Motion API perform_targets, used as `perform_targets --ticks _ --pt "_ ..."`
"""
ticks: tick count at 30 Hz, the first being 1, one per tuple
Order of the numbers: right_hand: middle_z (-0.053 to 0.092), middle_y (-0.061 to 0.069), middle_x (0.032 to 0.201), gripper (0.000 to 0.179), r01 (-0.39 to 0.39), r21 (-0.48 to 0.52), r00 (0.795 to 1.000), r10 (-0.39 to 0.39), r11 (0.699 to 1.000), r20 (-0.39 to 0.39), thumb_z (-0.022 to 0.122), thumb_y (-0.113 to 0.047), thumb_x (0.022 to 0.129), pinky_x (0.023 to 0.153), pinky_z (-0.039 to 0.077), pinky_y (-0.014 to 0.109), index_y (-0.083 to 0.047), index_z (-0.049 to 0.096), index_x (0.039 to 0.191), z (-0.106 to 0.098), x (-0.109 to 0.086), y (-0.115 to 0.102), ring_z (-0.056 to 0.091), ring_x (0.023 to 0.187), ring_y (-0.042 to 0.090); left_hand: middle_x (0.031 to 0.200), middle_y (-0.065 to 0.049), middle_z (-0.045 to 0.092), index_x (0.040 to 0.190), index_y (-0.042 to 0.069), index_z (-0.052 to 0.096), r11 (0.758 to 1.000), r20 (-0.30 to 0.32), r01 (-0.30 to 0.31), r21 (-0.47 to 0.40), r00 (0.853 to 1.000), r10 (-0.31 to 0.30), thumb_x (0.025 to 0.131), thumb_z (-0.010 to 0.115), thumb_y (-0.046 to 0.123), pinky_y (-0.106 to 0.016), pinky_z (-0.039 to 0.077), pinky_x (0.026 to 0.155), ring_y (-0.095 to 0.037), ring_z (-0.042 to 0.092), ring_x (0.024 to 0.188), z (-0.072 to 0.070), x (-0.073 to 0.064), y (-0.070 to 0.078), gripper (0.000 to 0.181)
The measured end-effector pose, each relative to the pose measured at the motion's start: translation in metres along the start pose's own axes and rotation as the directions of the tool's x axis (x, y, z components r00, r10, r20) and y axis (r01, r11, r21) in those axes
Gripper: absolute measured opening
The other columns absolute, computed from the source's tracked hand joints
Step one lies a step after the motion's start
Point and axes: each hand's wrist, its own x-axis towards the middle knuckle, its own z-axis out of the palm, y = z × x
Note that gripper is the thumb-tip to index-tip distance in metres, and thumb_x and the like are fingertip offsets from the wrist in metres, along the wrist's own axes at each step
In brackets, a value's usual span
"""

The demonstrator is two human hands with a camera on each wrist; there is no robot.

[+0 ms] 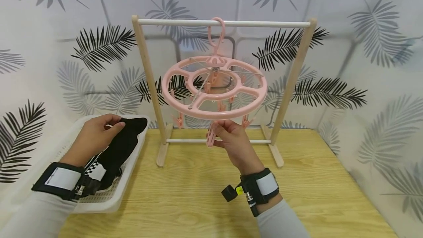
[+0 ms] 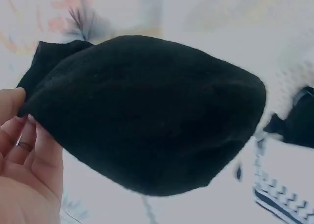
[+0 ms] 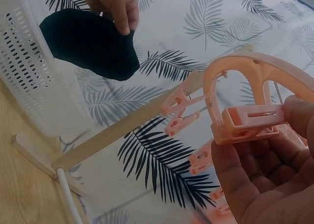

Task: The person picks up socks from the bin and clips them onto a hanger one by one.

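Note:
My left hand (image 1: 94,135) pinches a black sock (image 1: 122,144) by its edge between thumb and fingers. In the left wrist view the sock (image 2: 157,116) spreads out wide, one end folding up behind the fingertips. Under the front of a round pink hanger (image 1: 214,114), my right hand (image 1: 236,144) holds a pink clothespin (image 1: 210,137) that hangs from the ring. The right wrist view shows this clothespin (image 3: 255,117) between thumb and fingers, with no cloth in it.
The hanger hooks over the white bar (image 1: 264,23) of a wooden rack (image 1: 294,80) on the wooden table (image 1: 185,194). More pink clothespins (image 1: 180,120) dangle from the ring. At the left, a white perforated basket (image 1: 115,199) holds black and white checkered cloth (image 1: 96,170).

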Motion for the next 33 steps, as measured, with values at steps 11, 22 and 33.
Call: perform_targets --ticks 11,22,33 --pt "0.061 0.007 0.084 0.032 0.014 0.006 1.000 -0.014 1.000 -0.007 0.054 -0.027 0.094 0.073 0.056 0.038 0.004 0.054 0.103 0.002 -0.001 0.000 0.061 0.081 0.029 0.084 -0.003 0.069 0.102 0.013 0.065 0.973 0.047 -0.202 -0.110 0.977 0.208 0.094 0.056 0.026 -0.032 0.048 0.050 -0.013 0.060 0.065 0.021 -0.013 0.066 0.018" --pt "0.060 0.007 0.085 0.030 0.040 0.014 0.999 -0.040 0.999 0.014 0.053 -0.026 0.095 0.078 0.054 0.041 0.003 0.054 0.102 0.004 -0.003 0.001 0.059 0.080 0.027 0.089 0.000 0.067 0.099 0.017 0.066 0.946 0.137 -0.221 -0.235 0.956 0.258 0.092 0.060 0.019 -0.031 0.053 0.055 -0.007 0.059 0.067 0.055 -0.028 0.098 0.009" --pt "0.060 0.007 0.079 0.023 0.084 0.029 0.995 -0.086 0.996 0.047 0.053 -0.023 0.095 0.077 0.054 0.037 0.000 0.055 0.097 0.009 -0.004 0.000 0.059 0.075 0.026 0.089 -0.004 0.066 0.099 0.015 0.066 0.912 0.204 -0.160 -0.378 0.946 0.250 0.091 0.060 0.016 -0.027 0.054 0.049 -0.012 0.061 0.071 0.078 -0.032 0.117 0.010"
